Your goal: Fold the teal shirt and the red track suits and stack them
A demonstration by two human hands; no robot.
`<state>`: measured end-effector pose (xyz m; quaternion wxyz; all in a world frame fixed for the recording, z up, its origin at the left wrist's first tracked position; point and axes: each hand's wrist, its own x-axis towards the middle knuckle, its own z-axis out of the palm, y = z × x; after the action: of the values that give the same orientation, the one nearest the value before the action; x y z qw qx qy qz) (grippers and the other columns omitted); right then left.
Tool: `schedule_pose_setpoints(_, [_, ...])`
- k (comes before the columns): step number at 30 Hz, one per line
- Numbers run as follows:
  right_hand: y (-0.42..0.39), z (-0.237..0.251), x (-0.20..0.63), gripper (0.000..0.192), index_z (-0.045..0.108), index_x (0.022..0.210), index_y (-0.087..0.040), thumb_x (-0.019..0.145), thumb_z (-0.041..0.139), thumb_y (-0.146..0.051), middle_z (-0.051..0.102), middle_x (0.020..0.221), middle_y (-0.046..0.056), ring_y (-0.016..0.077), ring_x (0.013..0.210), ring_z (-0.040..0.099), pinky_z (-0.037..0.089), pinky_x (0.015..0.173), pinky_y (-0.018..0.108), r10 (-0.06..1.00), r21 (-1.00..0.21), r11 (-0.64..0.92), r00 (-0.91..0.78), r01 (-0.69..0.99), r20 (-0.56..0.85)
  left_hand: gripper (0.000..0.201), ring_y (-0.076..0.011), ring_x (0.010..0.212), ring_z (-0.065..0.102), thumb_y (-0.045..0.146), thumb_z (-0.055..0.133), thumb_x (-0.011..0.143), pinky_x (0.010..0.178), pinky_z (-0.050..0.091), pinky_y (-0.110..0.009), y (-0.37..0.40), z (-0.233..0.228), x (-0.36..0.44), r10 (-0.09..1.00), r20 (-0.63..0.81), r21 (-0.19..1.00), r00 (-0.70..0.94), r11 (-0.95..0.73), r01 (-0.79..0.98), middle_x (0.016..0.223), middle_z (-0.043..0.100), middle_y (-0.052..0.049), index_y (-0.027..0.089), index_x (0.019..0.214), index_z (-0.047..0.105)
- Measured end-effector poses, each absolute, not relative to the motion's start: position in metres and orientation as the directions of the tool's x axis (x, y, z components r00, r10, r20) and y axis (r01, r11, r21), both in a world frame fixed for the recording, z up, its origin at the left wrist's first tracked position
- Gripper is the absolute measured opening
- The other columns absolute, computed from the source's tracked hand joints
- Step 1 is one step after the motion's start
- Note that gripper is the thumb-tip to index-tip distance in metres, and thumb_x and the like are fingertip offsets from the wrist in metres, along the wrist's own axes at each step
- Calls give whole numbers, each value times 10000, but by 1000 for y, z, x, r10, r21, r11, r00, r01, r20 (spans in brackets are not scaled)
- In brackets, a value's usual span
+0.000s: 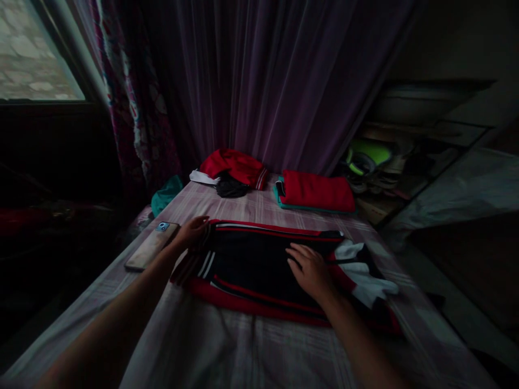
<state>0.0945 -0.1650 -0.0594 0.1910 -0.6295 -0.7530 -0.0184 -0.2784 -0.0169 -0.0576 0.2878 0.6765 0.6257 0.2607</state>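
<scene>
A dark jacket with red and white trim [251, 259] lies folded on the bed, its striped ribbed band on the left. White cloth [365, 281] spills from its right end, and a red layer shows along the near edge. My left hand [194, 231] rests at the jacket's far left corner, fingers stretched out along the cloth; its thumb is hard to see. Flat on the dark fabric, right of the middle, lies my right hand [310, 270] with its fingers apart. A phone [152, 246] lies face down just left of my left wrist.
At the bed's far end sit a crumpled red garment [235, 165] with a black bundle [231, 186], and a folded red-and-teal stack [318, 192]. Teal cloth [167, 194] hangs at the left edge. A purple curtain [259, 81] closes the back; a cluttered rack [377, 162] stands right.
</scene>
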Motion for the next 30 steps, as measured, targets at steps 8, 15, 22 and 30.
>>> schedule_pose_setpoints(8, [-173,-21,-54,222,729,1070,-236,942,562,-310,707,1129,51,195,1032,611,486,934,336,855,-366,518,-461,773,237,475,-246,1069,683,443,586,839,850,528,-275,1,-54,-303,998,-66,590,24,20,807,1189,733,-109,170,1217,674])
schedule_pose_setpoints(15, [-182,-17,-131,575,652,1123,-141,746,762,-562,639,1163,154,314,1076,592,522,895,476,907,-281,406,-421,870,5,377,-231,855,711,424,700,700,719,510,-254,27,-46,-310,982,-174,476,76,16,879,961,781,-74,191,992,757])
schedule_pose_setpoints(22, [-177,-20,-156,262,652,1055,-146,919,442,-69,674,1042,165,256,929,683,576,723,380,938,-126,337,-344,933,-37,371,-245,895,684,475,710,665,701,475,-249,35,-44,-306,979,-168,453,114,-26,891,955,768,-81,191,902,736])
schedule_pose_setpoints(30, [-174,-6,-121,274,625,1133,-177,877,529,-161,683,1125,111,224,937,700,563,794,337,948,-328,296,-317,897,-13,354,-238,828,690,468,742,649,674,504,-262,34,-30,-297,957,-252,576,140,32,816,779,736,-52,168,834,709])
